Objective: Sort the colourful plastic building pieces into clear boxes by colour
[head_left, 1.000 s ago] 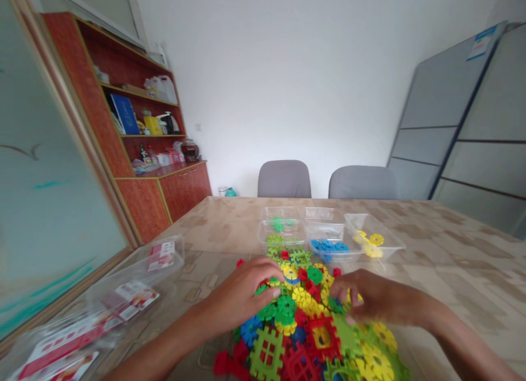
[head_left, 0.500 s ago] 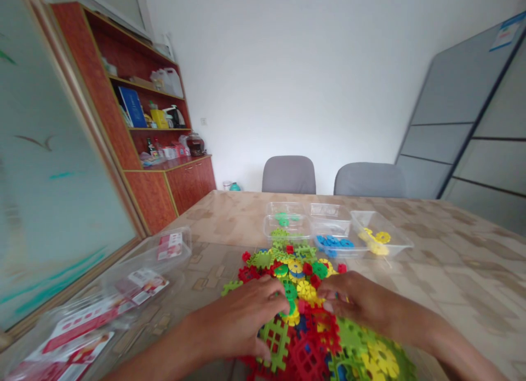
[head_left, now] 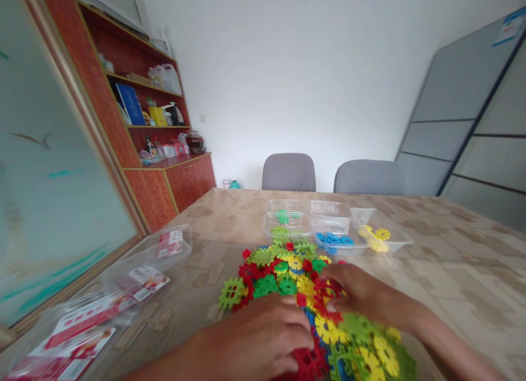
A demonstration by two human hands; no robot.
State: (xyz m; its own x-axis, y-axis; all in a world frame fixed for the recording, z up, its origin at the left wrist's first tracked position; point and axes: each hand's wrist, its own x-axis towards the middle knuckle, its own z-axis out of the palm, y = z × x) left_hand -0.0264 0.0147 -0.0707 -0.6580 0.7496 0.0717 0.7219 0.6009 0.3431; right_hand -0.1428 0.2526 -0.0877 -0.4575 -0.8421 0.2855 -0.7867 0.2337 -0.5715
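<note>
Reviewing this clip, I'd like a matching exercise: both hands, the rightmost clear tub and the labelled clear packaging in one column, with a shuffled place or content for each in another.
Column 1
1. Left hand
2. Right hand
3. Rightmost clear tub
4. Labelled clear packaging

Column 2
A. Holds yellow discs
B. At a red toothed piece, on the right side of the pile
C. On the left part of the table
D. Over the near side of the pile

Pairs: 1-D, 2-B, 3-A, 4-C
</note>
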